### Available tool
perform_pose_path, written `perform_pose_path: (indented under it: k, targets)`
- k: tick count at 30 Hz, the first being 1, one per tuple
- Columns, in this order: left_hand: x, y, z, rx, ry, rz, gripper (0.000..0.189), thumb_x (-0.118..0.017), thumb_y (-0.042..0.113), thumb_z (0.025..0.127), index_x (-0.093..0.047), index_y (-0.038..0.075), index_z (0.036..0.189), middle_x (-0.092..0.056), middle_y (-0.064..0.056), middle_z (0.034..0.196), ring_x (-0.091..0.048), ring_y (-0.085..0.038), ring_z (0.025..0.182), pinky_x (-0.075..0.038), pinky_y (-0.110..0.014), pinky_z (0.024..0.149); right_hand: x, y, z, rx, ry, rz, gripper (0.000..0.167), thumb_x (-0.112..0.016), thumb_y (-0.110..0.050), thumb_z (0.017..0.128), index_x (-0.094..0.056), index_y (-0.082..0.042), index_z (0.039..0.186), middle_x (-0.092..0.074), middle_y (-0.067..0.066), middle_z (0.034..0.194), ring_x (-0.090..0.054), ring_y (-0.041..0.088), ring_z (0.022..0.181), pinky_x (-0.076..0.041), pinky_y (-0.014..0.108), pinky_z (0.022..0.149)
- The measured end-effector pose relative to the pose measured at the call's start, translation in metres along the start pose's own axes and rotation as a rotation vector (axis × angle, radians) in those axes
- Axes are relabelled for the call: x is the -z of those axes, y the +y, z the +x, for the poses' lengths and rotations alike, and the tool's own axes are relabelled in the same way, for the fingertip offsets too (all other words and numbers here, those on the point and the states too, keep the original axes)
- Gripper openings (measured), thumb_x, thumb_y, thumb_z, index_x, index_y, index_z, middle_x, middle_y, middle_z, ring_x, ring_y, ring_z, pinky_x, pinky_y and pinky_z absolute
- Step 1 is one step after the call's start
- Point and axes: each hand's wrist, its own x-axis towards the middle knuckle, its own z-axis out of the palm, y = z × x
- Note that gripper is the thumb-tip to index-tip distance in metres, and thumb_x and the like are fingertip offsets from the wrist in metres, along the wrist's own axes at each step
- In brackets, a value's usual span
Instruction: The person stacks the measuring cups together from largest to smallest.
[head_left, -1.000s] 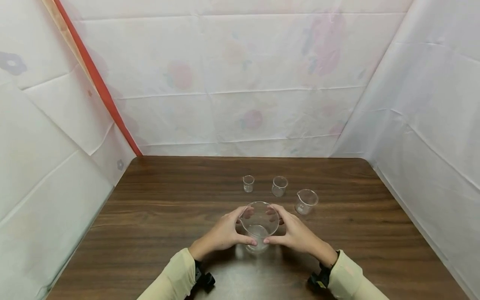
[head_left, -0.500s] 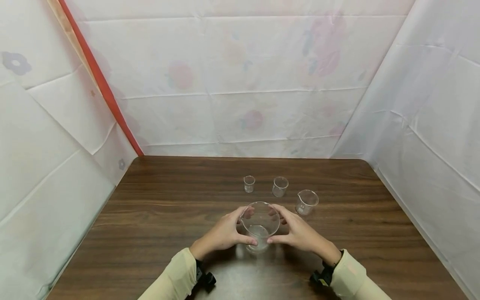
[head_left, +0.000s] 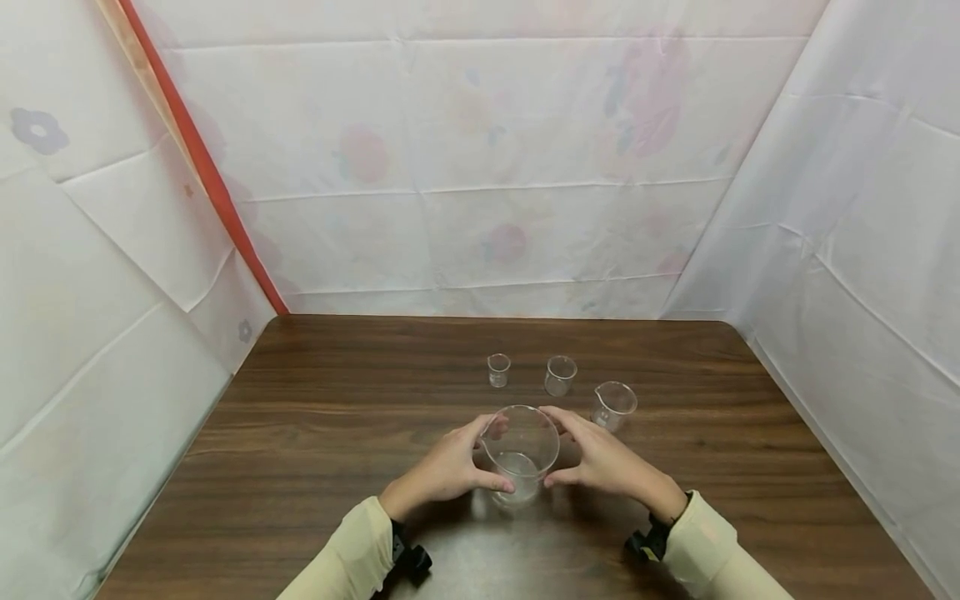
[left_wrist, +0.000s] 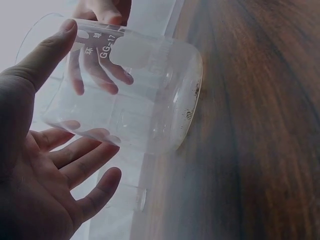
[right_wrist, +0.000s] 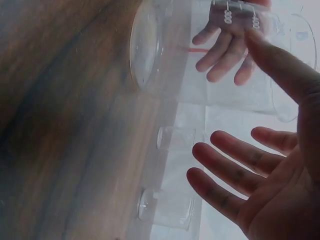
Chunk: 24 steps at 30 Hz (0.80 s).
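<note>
A large clear glass beaker (head_left: 520,450) with white print stands upright on the wooden table in the head view, between both hands. My left hand (head_left: 450,467) holds its left side, thumb at the near wall and fingers curved behind; the left wrist view shows those fingers against the glass (left_wrist: 135,100). At the right side of the beaker is my right hand (head_left: 600,462), its fingers spread. In the right wrist view the right fingers (right_wrist: 235,170) stand apart from the glass, while the thumb overlaps the beaker; whether it touches cannot be told.
Behind the large beaker stand a tiny beaker (head_left: 498,371), a small beaker (head_left: 560,377) and a medium beaker (head_left: 615,404), rising in size toward the right. The brown wooden table (head_left: 315,433) is bounded by white cloth (head_left: 480,167) at the back and sides.
My right hand has loosened from the beaker, its thumb moving right, away from the near wall. The left hand and the beakers have stayed in place.
</note>
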Motion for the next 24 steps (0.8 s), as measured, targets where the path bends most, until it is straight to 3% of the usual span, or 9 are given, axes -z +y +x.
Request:
perform_pose_path:
  k: [13,24]
  targets:
    - [-0.001,0.002,0.000,0.015,0.000,-0.003,0.093,-0.084,0.047,0.071,-0.040,0.014,0.146,-0.059,-0.002,0.137,-0.058,-0.018,0.122,-0.050,-0.036,0.098,0.012,0.007,0.002,-0.048,-0.100,-0.031,0.081,-0.084,-0.023,0.076,-0.043,-0.005,0.143,-0.061,0.012,0.127,-0.062,0.029,0.111,-0.052,0.048,0.092]
    - [-0.001,0.001,0.000,0.020,0.010,0.008,0.089,-0.084,0.047,0.070,-0.044,0.014,0.142,-0.060,-0.003,0.135,-0.058,-0.017,0.122,-0.050,-0.036,0.098,0.021,0.009,0.005,-0.049,-0.076,-0.084,0.069,-0.083,-0.023,0.077,-0.052,-0.006,0.136,-0.062,0.012,0.125,-0.061,0.029,0.113,-0.051,0.048,0.093]
